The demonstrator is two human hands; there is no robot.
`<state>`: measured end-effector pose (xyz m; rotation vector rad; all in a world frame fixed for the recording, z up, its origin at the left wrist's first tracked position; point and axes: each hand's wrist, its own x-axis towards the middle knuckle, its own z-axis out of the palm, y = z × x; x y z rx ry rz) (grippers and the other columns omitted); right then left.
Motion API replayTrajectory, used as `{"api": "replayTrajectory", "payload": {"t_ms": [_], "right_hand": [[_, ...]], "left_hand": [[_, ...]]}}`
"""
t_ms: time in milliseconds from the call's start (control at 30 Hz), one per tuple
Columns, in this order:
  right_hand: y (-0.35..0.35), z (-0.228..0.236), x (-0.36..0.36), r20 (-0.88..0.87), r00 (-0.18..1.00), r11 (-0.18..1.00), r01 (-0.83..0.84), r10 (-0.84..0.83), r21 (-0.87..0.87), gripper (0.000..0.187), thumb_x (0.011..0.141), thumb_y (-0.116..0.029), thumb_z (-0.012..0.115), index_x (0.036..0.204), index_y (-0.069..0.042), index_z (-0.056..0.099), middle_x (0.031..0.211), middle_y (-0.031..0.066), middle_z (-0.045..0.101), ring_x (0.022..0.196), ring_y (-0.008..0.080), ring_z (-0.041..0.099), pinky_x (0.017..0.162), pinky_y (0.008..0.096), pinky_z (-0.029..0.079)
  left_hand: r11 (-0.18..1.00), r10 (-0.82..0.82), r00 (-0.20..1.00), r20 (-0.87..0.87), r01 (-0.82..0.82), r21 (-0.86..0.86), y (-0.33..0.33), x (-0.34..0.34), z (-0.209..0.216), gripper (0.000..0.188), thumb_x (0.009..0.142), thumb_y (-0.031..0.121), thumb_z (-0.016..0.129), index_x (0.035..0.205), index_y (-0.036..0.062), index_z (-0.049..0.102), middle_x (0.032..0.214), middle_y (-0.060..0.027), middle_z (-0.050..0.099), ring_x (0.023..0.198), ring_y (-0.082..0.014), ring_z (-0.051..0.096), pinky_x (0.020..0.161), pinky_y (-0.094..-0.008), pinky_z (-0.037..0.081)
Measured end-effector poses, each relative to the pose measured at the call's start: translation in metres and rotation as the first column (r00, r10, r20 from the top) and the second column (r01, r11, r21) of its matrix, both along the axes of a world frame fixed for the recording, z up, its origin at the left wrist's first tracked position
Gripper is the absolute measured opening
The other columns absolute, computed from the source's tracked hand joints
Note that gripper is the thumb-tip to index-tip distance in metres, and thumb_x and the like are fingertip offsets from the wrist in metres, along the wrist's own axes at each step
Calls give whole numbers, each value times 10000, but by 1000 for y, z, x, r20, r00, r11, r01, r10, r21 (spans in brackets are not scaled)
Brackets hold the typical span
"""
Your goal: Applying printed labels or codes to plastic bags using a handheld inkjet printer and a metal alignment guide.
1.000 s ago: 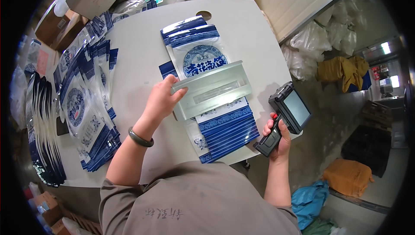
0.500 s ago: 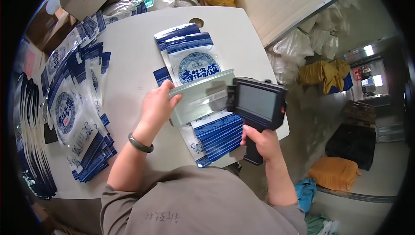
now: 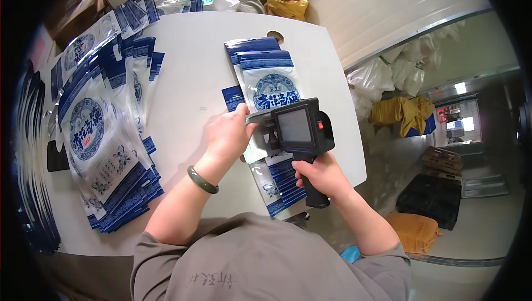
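A stack of blue-and-white printed plastic bags [image 3: 274,82] lies in front of me on the table. Across its middle rests a flat, pale translucent plate [image 3: 255,150], mostly hidden by the device over it. My left hand [image 3: 228,135] grips the plate's left end between thumb and fingers; a dark green bangle [image 3: 203,180] circles that wrist. In my right hand [image 3: 323,175], fingers wrapped round its pistol handle, is a black handheld printer with a grey screen [image 3: 295,127]. Its head sits at the plate, close to my left hand.
More such bags [image 3: 86,129] lie fanned in a heap on the left of the white table [image 3: 191,63], with a dark flat object [image 3: 57,157] partly under them. A round hole [image 3: 275,36] pierces the far edge. Right of the table stand a black pallet [image 3: 429,193] and an orange bundle [image 3: 413,232].
The handheld printer has moved left along the plate, from its right end to near my left hand. My left hand still holds the plate. The whole view has shifted a little.
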<state>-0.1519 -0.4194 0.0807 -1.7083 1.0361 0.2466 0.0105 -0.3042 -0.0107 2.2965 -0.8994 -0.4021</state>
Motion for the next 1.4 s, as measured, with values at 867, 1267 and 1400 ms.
{"api": "replayTrajectory", "payload": {"t_ms": [867, 1267, 1400], "right_hand": [[-71, -73, -120, 564, 444, 713, 516, -696, 474, 485, 823, -379, 725, 1097, -14, 561, 838, 114, 635, 730, 197, 635, 691, 323, 544], [-73, -82, -131, 498, 503, 700, 393, -707, 597, 425, 761, 30, 629, 1166, 2, 500, 833, 146, 599, 715, 229, 619, 701, 340, 543], [-71, -87, -129, 492, 506, 697, 391, -708, 602, 414, 756, 19, 635, 1151, 7, 513, 841, 141, 611, 719, 218, 622, 690, 330, 540]], "left_hand": [[962, -225, 913, -340, 153, -226, 4, -26, 10, 233, 805, 143, 688, 982, -1, 637, 749, -113, 664, 633, -171, 630, 620, -316, 511], [934, 304, 940, 156, -326, 146, -58, 33, 20, 498, 799, 553, 662, 879, 63, 628, 834, -114, 682, 794, -278, 666, 672, -399, 513], [929, 317, 920, 230, -350, 121, -46, 38, 4, 357, 834, 437, 667, 872, 86, 611, 839, -91, 680, 813, -258, 672, 682, -401, 516]]}}
